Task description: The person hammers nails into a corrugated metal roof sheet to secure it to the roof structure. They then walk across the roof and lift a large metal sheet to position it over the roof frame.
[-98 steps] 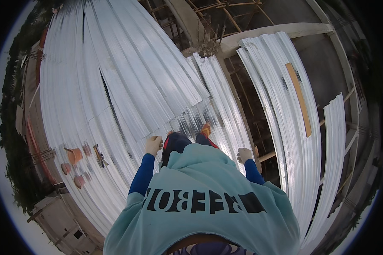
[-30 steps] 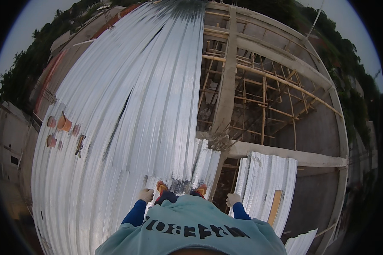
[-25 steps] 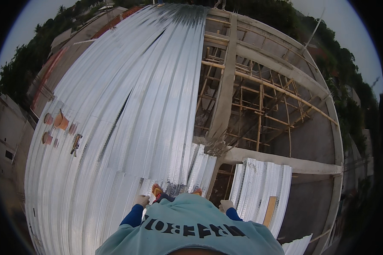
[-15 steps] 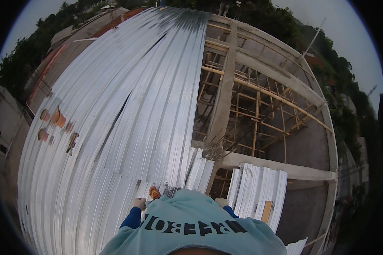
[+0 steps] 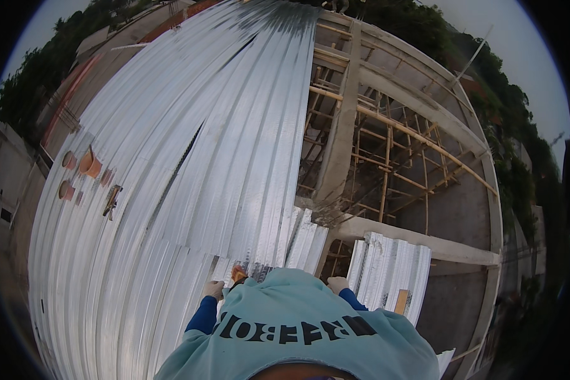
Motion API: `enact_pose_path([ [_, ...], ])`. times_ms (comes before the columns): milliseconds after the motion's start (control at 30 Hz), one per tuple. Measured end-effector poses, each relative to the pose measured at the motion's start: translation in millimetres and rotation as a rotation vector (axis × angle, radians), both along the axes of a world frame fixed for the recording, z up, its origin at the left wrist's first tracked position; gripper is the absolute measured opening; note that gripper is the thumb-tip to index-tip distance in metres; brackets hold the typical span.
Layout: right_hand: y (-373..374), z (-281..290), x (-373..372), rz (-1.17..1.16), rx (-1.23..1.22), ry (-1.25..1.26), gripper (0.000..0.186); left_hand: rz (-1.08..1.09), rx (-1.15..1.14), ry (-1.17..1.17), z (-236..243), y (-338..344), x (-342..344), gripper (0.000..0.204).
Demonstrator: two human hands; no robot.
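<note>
My left hand (image 5: 213,289), pale as if gloved, is curled closed beside my shirt, low over the ribbed metal sheets (image 5: 171,272). My right hand (image 5: 337,284) is also curled closed, on the other side of my body, near a short stack of ribbed sheets (image 5: 389,269). Whatever either hand grips is hidden by the fingers and my shirt. Between the hands, an orange-brown foot or sandal (image 5: 239,273) shows at the shirt's edge. Another short ribbed piece (image 5: 307,240) lies just ahead, touching the end of the long sheets.
Concrete beams (image 5: 339,126) frame a deep opening to the right, with bamboo scaffolding (image 5: 388,152) inside. A small wooden piece (image 5: 401,301) lies on the short stack. Far left on the sheets stand an orange bucket (image 5: 90,166), smaller pots (image 5: 66,190) and a dark tool (image 5: 111,201).
My view has shifted slightly, so the roof sits a little further right and higher. Both hands have risen a little in the picture, with the right hand showing more clearly.
</note>
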State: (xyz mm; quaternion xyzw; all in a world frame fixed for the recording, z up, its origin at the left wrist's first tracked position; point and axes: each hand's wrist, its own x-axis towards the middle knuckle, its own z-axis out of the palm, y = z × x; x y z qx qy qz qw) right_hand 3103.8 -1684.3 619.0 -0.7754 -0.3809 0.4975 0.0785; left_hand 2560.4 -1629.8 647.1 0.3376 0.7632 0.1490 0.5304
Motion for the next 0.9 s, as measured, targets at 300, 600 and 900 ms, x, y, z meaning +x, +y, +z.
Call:
enact_pose_path([
  [300, 7, -12, -32, 0.509, 0.067, -0.190, 0.021, 0.096, -0.148, -0.020, 11, -19, -37, 0.028],
  [600, 46, 87, -114, -0.449, -0.150, 0.079, 0.021, 0.176, -0.175, -0.130, -28, 0, -77, 0.026],
  [900, 44, 89, -139, -0.506, -0.127, 0.117, 0.016, 0.158, -0.184, -0.236, -82, 21, -108, 0.026],
])
